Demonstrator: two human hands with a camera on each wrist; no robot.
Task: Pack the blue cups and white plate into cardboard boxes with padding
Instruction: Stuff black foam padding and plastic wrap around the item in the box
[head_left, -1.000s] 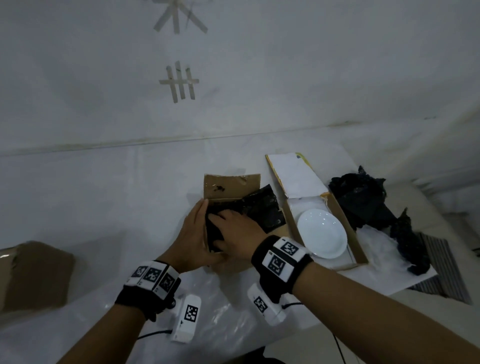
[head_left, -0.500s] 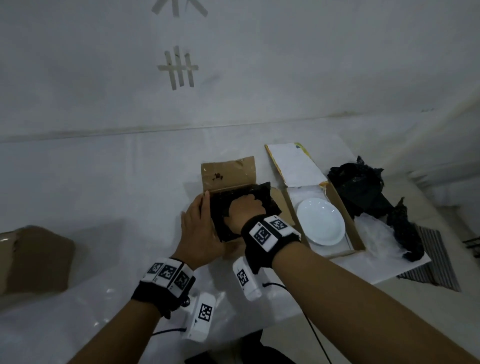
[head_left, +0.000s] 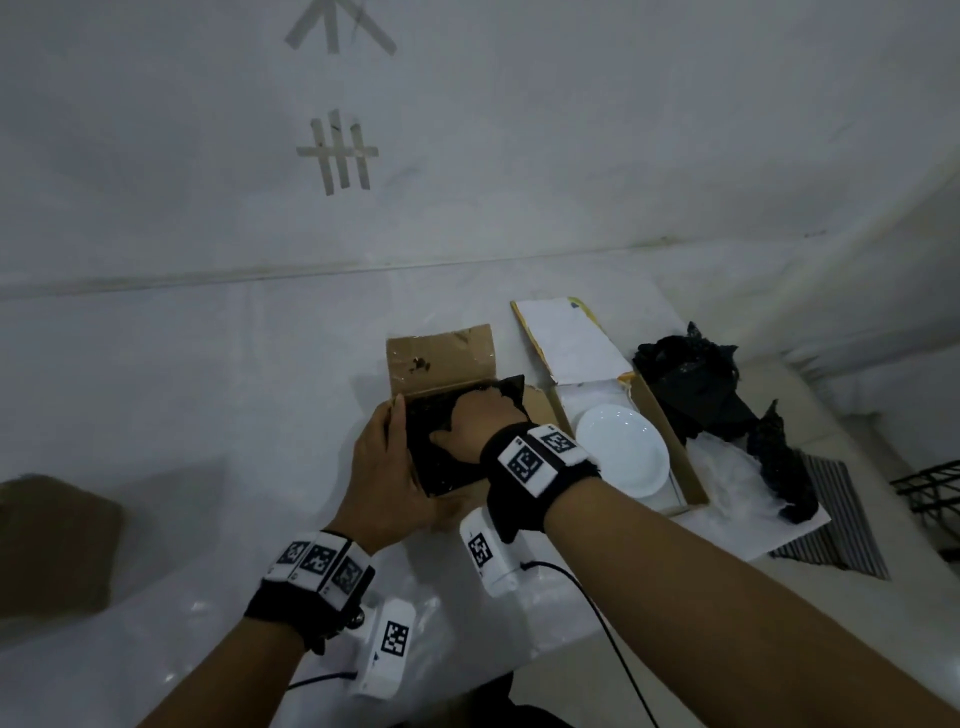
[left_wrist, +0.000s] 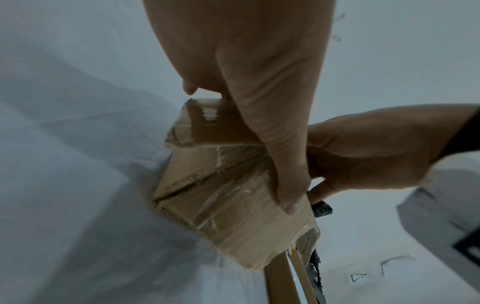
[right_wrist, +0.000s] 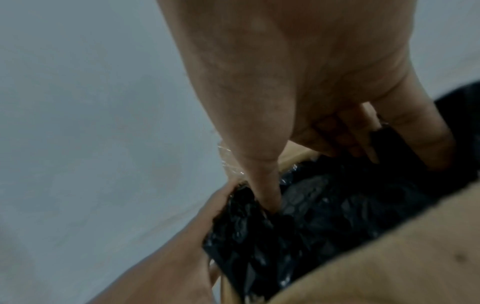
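A small cardboard box stands mid-table with its back flap up; the left wrist view shows its taped side. Black bubble-wrap padding fills it. My left hand holds the box's left wall, fingers along the outside and thumb at the rim. My right hand is pushed down into the padding, thumb and bent fingers dug in. A white plate lies in a second open box to the right. No blue cup shows.
A heap of loose black padding lies right of the plate box, on white sheeting. A brown cardboard shape sits at the far left. A striped mat and a black wire rack are beyond the table's right edge.
My right hand went from lying flat on the padding to pushing deep into the box with fingers bent. The padding's overhang on the right has been drawn in. The left hand stayed on the box wall.
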